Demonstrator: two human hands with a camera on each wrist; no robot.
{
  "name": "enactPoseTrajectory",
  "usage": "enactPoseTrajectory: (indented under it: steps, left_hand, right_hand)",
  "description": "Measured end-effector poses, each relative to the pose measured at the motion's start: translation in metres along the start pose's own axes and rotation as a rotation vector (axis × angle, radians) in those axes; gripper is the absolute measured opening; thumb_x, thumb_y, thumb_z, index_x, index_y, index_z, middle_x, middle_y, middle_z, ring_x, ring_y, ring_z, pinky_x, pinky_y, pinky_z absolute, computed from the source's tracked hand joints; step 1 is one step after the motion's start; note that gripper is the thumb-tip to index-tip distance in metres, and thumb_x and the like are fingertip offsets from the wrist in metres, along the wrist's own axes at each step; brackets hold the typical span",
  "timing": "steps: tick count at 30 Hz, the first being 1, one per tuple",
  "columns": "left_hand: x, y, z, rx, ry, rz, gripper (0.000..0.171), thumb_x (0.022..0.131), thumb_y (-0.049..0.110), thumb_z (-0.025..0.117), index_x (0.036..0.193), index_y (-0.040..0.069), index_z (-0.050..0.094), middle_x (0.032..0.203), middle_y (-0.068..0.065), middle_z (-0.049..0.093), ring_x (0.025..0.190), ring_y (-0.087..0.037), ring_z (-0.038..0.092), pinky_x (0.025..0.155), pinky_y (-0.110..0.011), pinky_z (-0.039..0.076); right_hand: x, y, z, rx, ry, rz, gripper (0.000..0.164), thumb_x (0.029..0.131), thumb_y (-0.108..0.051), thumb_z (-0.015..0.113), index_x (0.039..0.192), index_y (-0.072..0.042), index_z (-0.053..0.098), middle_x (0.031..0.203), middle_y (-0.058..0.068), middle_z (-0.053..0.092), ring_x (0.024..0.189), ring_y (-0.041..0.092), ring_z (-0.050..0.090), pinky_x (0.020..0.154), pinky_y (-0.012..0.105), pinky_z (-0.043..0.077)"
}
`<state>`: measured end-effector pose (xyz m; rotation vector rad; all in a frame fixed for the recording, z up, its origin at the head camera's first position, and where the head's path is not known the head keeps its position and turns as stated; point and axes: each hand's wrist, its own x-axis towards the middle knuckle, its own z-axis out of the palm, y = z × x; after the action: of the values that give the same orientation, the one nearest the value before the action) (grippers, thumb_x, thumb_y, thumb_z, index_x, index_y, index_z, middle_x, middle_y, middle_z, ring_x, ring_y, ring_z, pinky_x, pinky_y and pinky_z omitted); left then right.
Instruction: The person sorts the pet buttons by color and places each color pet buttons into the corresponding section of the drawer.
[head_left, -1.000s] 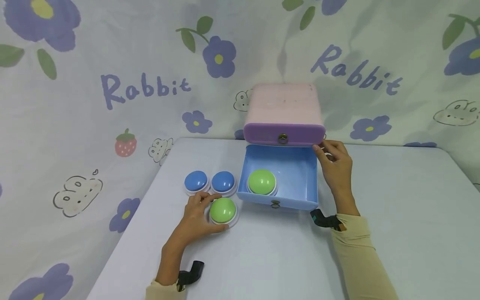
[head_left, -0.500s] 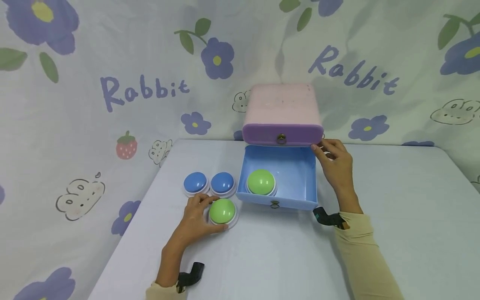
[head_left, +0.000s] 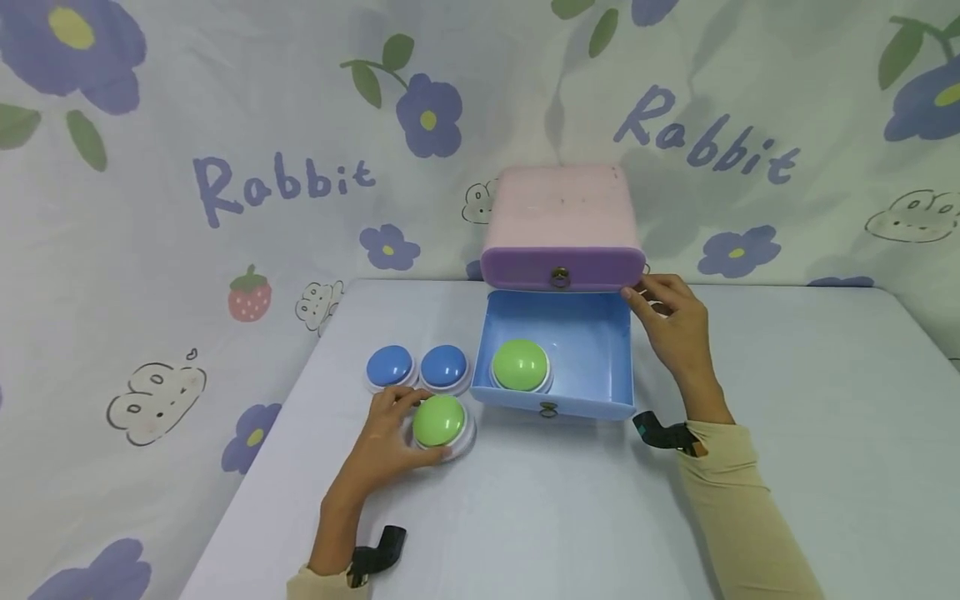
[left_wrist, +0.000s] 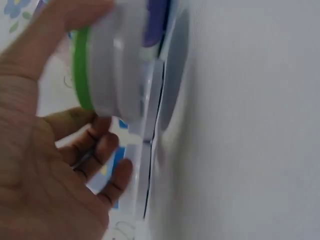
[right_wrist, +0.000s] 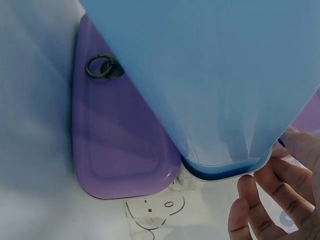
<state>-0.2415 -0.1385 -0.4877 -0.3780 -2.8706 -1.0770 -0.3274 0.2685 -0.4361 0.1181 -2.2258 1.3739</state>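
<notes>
My left hand pinches a green-domed push button by its white base, thumb on one side and fingers on the other. The button tilts a little to the left, and its underside edge shows above the white tabletop in the left wrist view. At the right side of a small drawer cabinet, my right hand grips the casing's edge with thumb and fingers. The cabinet's blue drawer is pulled out towards me. A second green push button sits in that drawer, at its left side.
Two blue push buttons stand side by side left of the drawer, just beyond my left hand. Above the drawer is a purple drawer front with a ring pull; another purple front shows below it. A printed cloth hangs behind the table.
The green push button in my left hand has tipped leftwards, with more of its white base showing on the right. My right hand stays at the cabinet's side. The head view has shifted slightly.
</notes>
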Motion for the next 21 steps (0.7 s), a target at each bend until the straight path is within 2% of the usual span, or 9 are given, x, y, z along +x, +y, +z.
enactPoseTrajectory:
  steps: [5,11,16,21]
  left_hand:
    - [0.000,0.004,-0.011,-0.096,0.059,0.036,0.078,0.065,0.039,0.094,0.132,0.016,0.061,0.127,-0.001,0.047,0.119,-0.019,0.040,0.094,-0.050,0.042]
    - [0.000,0.025,-0.027,-0.139,0.143,0.092,0.078,0.067,0.022,0.093,0.135,0.009,0.059,0.127,-0.005,0.045,0.122,-0.021,0.041,0.094,-0.052,0.042]
    - [0.009,0.046,-0.036,-0.168,0.199,0.140,0.075,0.065,0.017,0.093,0.132,0.013,0.061,0.126,-0.004,0.045,0.124,-0.020,0.037,0.096,-0.050,0.038]
    - [0.023,0.068,-0.035,-0.229,0.197,0.175,0.073,0.065,0.016,0.093,0.132,0.017,0.062,0.128,-0.002,0.044,0.124,-0.020,0.037,0.098,-0.052,0.035]
  right_hand:
    - [0.000,0.003,0.000,0.012,0.003,-0.005,0.040,0.095,-0.027,0.072,0.129,-0.006,0.068,0.116,0.005,0.064,0.099,0.009,0.057,0.087,0.021,0.046]
    - [0.000,0.005,0.005,0.008,-0.011,0.007,0.043,0.095,-0.032,0.071,0.129,-0.007,0.068,0.116,0.005,0.064,0.100,0.010,0.057,0.089,0.027,0.047]
    - [0.000,0.007,0.006,0.023,-0.003,0.003,0.042,0.095,-0.030,0.071,0.129,-0.006,0.067,0.116,0.004,0.064,0.100,0.011,0.057,0.087,0.023,0.046]
    - [0.000,0.006,0.002,0.018,0.007,-0.004,0.041,0.095,-0.030,0.071,0.128,-0.006,0.068,0.116,0.005,0.064,0.100,0.012,0.057,0.087,0.028,0.046]
